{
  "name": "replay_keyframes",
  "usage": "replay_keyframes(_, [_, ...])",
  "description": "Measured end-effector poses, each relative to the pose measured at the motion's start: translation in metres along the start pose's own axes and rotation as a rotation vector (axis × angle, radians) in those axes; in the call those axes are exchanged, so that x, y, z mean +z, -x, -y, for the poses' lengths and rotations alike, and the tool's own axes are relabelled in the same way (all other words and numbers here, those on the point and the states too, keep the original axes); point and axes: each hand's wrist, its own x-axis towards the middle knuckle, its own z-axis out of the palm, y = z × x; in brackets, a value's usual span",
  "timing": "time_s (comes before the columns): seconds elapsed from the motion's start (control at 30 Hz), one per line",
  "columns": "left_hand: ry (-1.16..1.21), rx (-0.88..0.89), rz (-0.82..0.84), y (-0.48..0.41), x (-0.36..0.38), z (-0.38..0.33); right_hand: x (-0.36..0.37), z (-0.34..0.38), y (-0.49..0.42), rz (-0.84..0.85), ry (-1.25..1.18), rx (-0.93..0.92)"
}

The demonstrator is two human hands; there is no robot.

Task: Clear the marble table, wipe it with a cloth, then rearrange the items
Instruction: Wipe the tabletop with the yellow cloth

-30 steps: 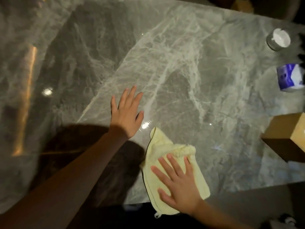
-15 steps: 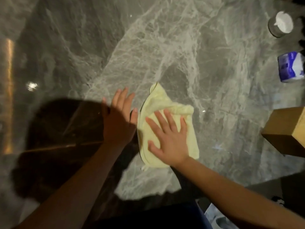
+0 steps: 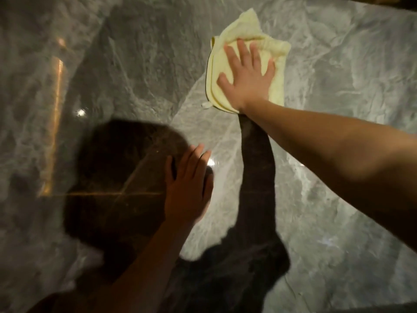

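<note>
- Far left of the marble table (image 3: 338, 199) there's a long orange streak of reflected light (image 3: 54, 132) on the polish, with a small bright glint just right of it.
- Next over is a big dark shadow (image 3: 117, 177), with a thin orange line crossing it.
- Your left hand (image 3: 187, 188) lies flat on the stone at the shadow's right edge. Its fingers are straight and close together, pointing away from you, and it holds nothing. It's a bit blurry, fwiw.
- The pale yellow cloth (image 3: 243, 26) sits up near the far edge, well apart from that hand. It's bunched at the top, with a dark-trimmed edge and a little loop at its near left corner.
- Your right hand (image 3: 247, 80) is on top of the cloth with its fingers spread wide and flat, palm pressing it to the marble, no pinch. The arm comes in from the right.
</note>
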Motion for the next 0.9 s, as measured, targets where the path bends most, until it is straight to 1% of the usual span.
replay_keyframes(0.17, [0.018,0.019,0.01,0.001,0.0,0.002,0.002,-0.002,0.0,0.008,0.041,-0.038])
replay_keyframes(0.3, [0.025,0.027,0.001,0.001,0.003,0.002,0.0,-0.014,0.039,0.046,0.096,-0.157])
replay_keyframes(0.37, [0.029,0.024,-0.011,0.001,0.005,0.004,0.004,-0.023,0.079,0.068,0.087,-0.237])
replay_keyframes(0.43, [0.034,0.036,-0.009,0.001,0.005,0.003,0.01,-0.033,0.129,0.07,0.052,-0.279])
replay_keyframes(0.53, [0.062,0.053,-0.024,0.003,0.007,0.005,0.02,-0.043,0.208,0.051,0.037,-0.289])
replay_keyframes(0.6, [0.066,0.063,-0.033,0.003,0.007,0.004,0.022,-0.049,0.261,0.08,0.029,-0.276])
replay_keyframes(0.67, [0.103,0.071,-0.033,0.001,0.004,-0.005,0.022,-0.06,0.309,0.115,-0.042,-0.267])
replay_keyframes(0.77, [0.225,0.143,-0.01,-0.001,0.004,-0.039,0.026,-0.082,0.371,0.145,0.014,-0.365])
replay_keyframes(0.83, [0.28,0.199,0.014,0.0,0.012,-0.071,0.027,-0.102,0.403,0.153,0.004,-0.386])
replay_keyframes(0.9, [0.301,0.219,0.014,-0.001,0.021,-0.101,0.026,-0.123,0.425,0.151,0.015,-0.383])
